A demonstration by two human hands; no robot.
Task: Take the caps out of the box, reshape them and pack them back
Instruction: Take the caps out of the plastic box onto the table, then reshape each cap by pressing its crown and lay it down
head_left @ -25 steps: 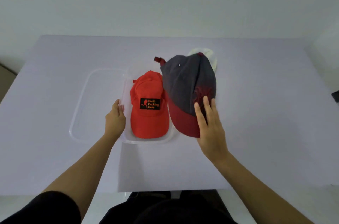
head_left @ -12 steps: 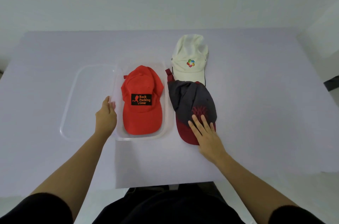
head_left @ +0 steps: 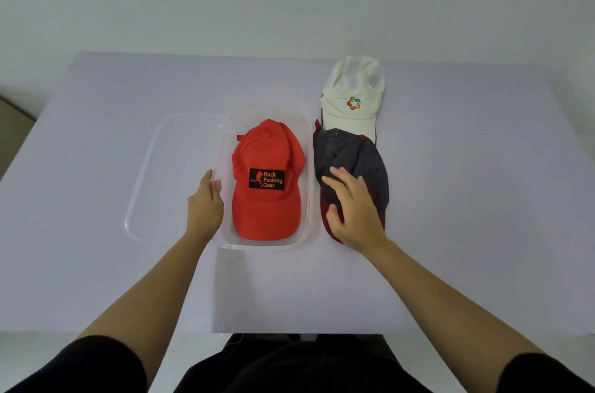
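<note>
A red cap (head_left: 266, 180) with a black "Back Packing Gear" patch lies inside the clear plastic box (head_left: 309, 167). My left hand (head_left: 206, 202) rests against the box's left wall, fingers together. To the right of the box a grey cap with a dark red brim (head_left: 354, 154) lies flat on the table. My right hand (head_left: 352, 209) lies on it with fingers spread, covering its brim. A white cap with a coloured logo (head_left: 352, 96) lies just behind the grey one, its brim partly under the grey crown.
The clear lid (head_left: 151, 173) lies flat on the table, left of the box. The pale lilac table (head_left: 483, 199) ends at a white wall behind, and its near edge is just in front of my body.
The grey cap went from raised in my right hand down flat onto the table. My right hand has slid further up over it. My left hand stayed at the box.
</note>
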